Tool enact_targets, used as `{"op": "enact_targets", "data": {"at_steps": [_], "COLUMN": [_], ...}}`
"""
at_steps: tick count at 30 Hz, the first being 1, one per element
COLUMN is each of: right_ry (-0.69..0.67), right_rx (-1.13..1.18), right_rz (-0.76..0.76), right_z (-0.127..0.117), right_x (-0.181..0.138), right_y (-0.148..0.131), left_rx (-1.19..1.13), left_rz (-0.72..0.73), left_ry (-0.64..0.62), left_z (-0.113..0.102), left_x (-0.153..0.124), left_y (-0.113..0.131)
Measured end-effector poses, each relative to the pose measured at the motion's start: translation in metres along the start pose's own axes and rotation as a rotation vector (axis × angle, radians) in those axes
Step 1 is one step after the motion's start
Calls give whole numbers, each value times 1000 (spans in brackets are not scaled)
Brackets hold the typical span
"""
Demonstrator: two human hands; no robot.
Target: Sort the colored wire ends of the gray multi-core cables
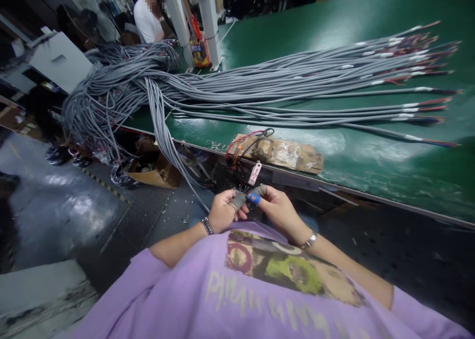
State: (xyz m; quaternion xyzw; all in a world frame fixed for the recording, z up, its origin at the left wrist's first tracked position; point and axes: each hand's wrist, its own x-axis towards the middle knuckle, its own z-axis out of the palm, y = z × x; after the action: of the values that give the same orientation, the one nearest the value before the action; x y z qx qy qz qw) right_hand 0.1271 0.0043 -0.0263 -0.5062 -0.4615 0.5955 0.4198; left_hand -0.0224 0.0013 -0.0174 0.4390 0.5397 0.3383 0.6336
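My left hand (222,211) and my right hand (276,210) meet just above my lap, in front of my purple shirt. Both are closed in a pinch on the stripped end of a grey cable (174,156) whose thin coloured wires (240,188) fan out between my fingertips. Grey and blue finger guards cover some fingertips. The cable runs up from my hands to the big bundle of grey cables (260,81) lying across the green table (371,161). A small pink tag (255,173) hangs just above my hands.
A worn wooden block (282,153) with red and black wires sits at the table's near edge. Cable loops (96,111) spill off the table's left end toward cardboard boxes (152,173) on the floor. A person in white (148,17) sits beyond a white post (210,22).
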Motion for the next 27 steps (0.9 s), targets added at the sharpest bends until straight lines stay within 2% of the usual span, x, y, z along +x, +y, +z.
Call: {"op": "enact_targets", "data": {"at_steps": [6,15,23,27], "right_ry": [8,-53,-20,-24], "right_rx": [51,69,149,180], "right_rz": [37,45,75,90], "right_z": [0,0,-2,1], "right_x": [-2,-4,1,4], "right_y": [0,6,-12,-10], "left_rx": [-32,-82,-63,-51], "left_rz": [16,6,-22,-21], "left_ry": [38,81,57,31], "left_z": [0,-2,-2,-3], "left_x": [2,2,0,-1], "left_y": [-2,-2,0,-1]}}
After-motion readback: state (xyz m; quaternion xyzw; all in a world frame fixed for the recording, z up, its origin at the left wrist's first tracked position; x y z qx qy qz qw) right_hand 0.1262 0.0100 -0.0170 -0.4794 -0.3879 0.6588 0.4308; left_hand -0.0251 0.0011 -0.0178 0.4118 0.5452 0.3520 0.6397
